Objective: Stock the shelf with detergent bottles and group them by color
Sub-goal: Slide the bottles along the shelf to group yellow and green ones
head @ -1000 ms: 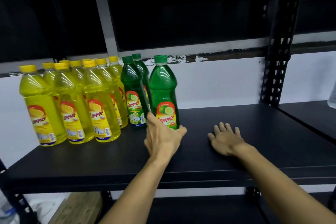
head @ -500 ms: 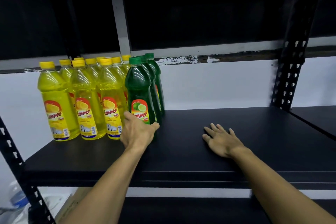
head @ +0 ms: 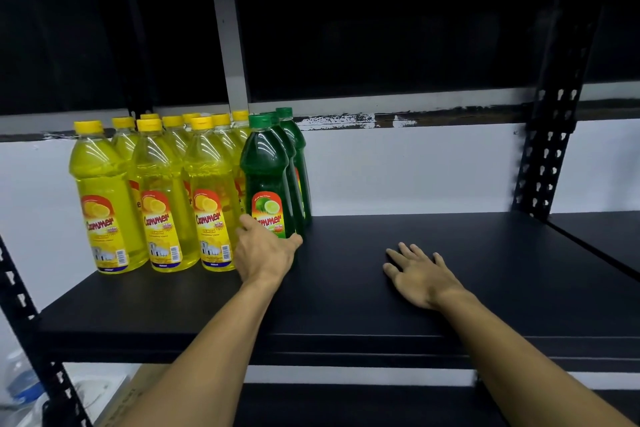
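Several yellow detergent bottles stand in rows at the left of the black shelf. Right beside them, three green bottles stand in a line running back toward the wall. My left hand grips the base of the front green bottle, thumb on its left side and fingers round its right. The two green bottles behind are mostly hidden by it. My right hand rests flat, fingers spread, on the bare shelf to the right.
A black perforated upright bounds the shelf at the right, with another shelf board beyond it. A second upright stands at the front left. A cardboard box and a plastic water bottle lie below at the left.
My left hand slid the front green bottle leftward from beside the other two green ones into line in front of them, next to the yellow rows. My right hand stayed flat on the shelf.
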`<state>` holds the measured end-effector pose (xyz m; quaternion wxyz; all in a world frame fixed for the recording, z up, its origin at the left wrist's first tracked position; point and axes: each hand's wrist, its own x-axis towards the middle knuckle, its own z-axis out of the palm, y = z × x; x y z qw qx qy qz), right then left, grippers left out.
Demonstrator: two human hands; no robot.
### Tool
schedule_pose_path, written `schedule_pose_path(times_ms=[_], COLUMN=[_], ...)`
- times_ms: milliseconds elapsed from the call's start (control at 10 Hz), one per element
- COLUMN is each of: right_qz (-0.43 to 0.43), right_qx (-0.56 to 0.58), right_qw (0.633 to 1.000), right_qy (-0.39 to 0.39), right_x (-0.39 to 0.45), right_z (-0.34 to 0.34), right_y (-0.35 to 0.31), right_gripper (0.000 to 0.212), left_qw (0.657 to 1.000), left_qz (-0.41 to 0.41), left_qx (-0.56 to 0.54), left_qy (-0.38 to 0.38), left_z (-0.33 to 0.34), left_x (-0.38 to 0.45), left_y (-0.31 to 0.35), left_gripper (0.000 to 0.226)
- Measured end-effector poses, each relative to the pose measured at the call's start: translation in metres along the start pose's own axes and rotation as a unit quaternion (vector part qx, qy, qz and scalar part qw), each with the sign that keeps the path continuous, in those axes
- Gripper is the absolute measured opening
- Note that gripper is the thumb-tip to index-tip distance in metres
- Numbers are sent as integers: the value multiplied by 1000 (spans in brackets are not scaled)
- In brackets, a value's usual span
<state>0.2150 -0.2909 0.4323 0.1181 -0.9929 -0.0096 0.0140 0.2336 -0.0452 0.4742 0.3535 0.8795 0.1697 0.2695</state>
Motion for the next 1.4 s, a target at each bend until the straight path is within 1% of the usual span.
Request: schedule_pose_path(times_ms=[400,500,600,700,1000,1300,1400], right_qz=[-1,-1,-2,-3,-4,-4,-7], right_qx=[-4,-3,-4,-4,-10,2,36], right_qw=[1000,1000,1000,1000,1000,1000,999], right_qy=[2,2,1,2,5,1,30], right_x=[2,1,1,1,1,-1,-4], right_z=[0,1,1,0,0,-1,-4], right_y=[1,1,1,1,1,1,-1], right_gripper=[57,57,57,57,57,58,56], left_qw=[1000,1000,999,997,999,999,1000], left_qz=[-4,-6,-14,-25,-38,-14,-4], left_qx=[-14,-2,45,67,31,28,25], left_qy=[3,3,9,12,11,-19,-14], left_z=[3,3,2,1,9,4,-2], left_x=[0,0,-1,-1,0,-1,-8], left_y=[2,3,4,6,8,3,-3], left_gripper=[94,95,94,94,104,102,99])
